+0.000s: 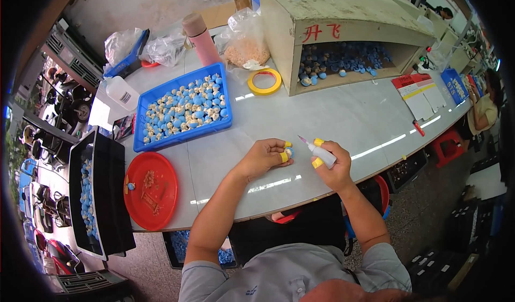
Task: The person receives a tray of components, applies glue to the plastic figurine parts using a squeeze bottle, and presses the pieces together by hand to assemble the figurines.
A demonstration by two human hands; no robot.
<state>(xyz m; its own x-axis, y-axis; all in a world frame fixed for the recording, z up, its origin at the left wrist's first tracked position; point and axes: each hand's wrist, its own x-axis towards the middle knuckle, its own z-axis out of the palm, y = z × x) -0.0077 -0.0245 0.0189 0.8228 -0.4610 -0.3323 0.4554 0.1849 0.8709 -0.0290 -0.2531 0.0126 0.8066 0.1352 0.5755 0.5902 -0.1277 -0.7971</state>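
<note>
Left hand pinching a small blue piece between taped fingers, just above the bench. Right hand closed around a glue bottle, nozzle just beside the piece. Risks, likely: glue smearing onto fingers, nozzle missing, piece slipping from the pinch.

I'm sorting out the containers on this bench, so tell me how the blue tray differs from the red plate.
The blue tray is rectangular with raised walls; the red plate is round and shallow. The blue tray is packed with small blue and cream pieces, while the red plate carries only one small blue piece near its left rim. The blue tray lies farther from the person than the red plate. Both sit on the pale table, left of the hands.
</note>
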